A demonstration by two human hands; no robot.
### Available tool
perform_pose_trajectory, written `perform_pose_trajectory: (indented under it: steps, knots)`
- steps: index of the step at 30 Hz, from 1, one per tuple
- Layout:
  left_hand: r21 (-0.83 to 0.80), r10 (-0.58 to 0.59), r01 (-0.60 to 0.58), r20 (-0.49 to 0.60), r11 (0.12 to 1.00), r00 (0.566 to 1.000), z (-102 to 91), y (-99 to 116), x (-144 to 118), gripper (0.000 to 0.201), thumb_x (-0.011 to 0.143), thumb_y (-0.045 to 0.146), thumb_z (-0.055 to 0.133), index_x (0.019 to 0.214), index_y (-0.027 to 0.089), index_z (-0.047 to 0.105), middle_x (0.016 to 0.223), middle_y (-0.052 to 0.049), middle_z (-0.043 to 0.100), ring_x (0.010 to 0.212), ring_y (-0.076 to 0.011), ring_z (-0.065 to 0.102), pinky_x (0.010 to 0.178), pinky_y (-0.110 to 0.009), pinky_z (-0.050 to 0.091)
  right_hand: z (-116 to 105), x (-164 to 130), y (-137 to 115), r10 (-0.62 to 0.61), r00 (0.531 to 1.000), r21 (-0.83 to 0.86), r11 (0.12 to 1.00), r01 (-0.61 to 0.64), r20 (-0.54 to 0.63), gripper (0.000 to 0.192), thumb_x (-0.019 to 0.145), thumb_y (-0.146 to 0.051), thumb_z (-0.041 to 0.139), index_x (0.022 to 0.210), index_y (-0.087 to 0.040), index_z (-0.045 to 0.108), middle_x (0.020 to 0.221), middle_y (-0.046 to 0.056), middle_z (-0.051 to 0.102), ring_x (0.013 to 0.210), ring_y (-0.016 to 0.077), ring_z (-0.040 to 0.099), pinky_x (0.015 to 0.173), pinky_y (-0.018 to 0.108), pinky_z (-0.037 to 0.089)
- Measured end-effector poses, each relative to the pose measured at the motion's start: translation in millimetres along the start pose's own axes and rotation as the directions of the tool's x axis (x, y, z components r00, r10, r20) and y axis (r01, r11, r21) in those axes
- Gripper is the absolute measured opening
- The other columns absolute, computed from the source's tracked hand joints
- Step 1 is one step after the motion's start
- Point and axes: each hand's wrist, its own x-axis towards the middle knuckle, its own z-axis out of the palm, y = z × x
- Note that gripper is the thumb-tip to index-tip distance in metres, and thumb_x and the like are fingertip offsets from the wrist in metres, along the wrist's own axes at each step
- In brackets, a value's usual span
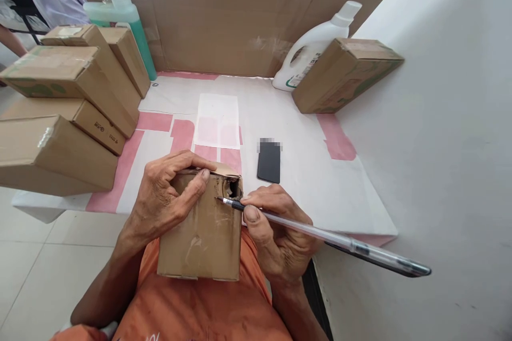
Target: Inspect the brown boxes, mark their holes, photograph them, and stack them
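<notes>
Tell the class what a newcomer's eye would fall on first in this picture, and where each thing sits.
First, at the centre, the left hand gripping a small cardboard box over an orange-clad lap, while the right hand presses a clear pen into its torn top corner. Next, the stack of boxes at the left of the table. Behind the hands, a black phone lies flat.

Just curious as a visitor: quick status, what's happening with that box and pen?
Left hand grips small cardboard box. Right hand holds pen, tip at torn corner hole. Black phone lies beyond, apart.
</notes>
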Motion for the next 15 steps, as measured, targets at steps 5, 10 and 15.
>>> perform_pose_trajectory:
  steps: [5, 10, 15]
  knots:
    - [0.019, -0.032, 0.032, -0.002, 0.999, 0.999, 0.2, -0.3, 0.9, 0.021, 0.097, 0.028, 0.062, 0.093, 0.022, 0.081, 0.091, -0.003, 0.082, 0.082, -0.0187, 0.074, 0.077, -0.030, 0.059, -8.2, -4.9, -2.6, 0.075, 0.993, 0.027, 0.997, -0.073, -0.094, 0.015, 0.101, -0.016, 0.063, 0.091, -0.025, 0.070, 0.076, -0.001, 0.061, 0.066, 0.0168, 0.055, 0.061, 0.033, 0.044]
    - [0.039, -0.023, 0.024, -0.015, 0.999, 1.000, 0.5, -1.3, 1.8, 0.020, 0.098, 0.027, 0.062, 0.095, 0.023, 0.081, 0.090, -0.001, 0.080, 0.080, -0.0172, 0.073, 0.078, -0.028, 0.057, -18.9, 14.3, 5.1, 0.053, 0.964, -0.034, 0.997, -0.065, -0.261, 0.016, 0.104, -0.026, 0.065, 0.087, -0.026, 0.066, 0.074, -0.002, 0.059, 0.060, 0.0159, 0.053, 0.056, 0.032, 0.042]
    - [0.082, -0.010, 0.011, -0.020, 0.997, 1.000, -3.2, -4.2, -1.1, 0.019, 0.100, 0.030, 0.063, 0.096, 0.025, 0.080, 0.091, 0.000, 0.080, 0.079, -0.0167, 0.072, 0.077, -0.027, 0.056, -68.3, 53.1, 70.0, 0.320, 0.909, -0.259, 0.885, -0.387, -0.265, 0.028, 0.107, -0.048, 0.058, 0.092, -0.024, 0.059, 0.087, 0.001, 0.071, 0.061, 0.0149, 0.063, 0.057, 0.028, 0.046]
